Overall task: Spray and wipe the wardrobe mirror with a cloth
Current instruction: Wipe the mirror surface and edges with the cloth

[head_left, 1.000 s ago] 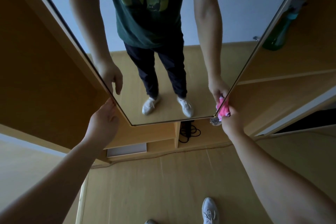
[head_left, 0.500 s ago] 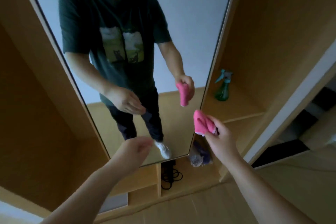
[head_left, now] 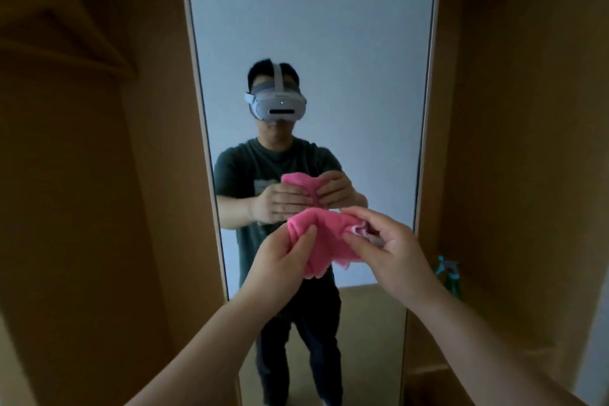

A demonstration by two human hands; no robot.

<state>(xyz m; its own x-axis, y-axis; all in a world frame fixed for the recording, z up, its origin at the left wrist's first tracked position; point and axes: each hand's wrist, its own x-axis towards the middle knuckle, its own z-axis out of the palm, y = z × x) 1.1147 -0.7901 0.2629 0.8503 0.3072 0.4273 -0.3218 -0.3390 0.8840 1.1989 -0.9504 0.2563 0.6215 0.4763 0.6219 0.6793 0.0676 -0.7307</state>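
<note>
A tall wardrobe mirror (head_left: 313, 26) in a pale frame fills the middle of the view and reflects a person with a headset. In front of it I hold a crumpled pink cloth (head_left: 324, 241) with both hands. My left hand (head_left: 280, 260) pinches its left side between thumb and fingers. My right hand (head_left: 392, 250) grips its right end. The cloth is away from the glass. A green spray bottle (head_left: 449, 277) with a teal trigger stands on a shelf to the right, partly hidden behind my right forearm.
Wooden wardrobe panels (head_left: 82, 208) flank the mirror on both sides. The right compartment (head_left: 514, 175) has a shelf that bears the bottle. The mirror's lower part reflects a wooden floor.
The view has risen from the mirror's bottom to its middle. My right hand lifted the cloth from the lower right corner, and my left hand came over and took hold of it too.
</note>
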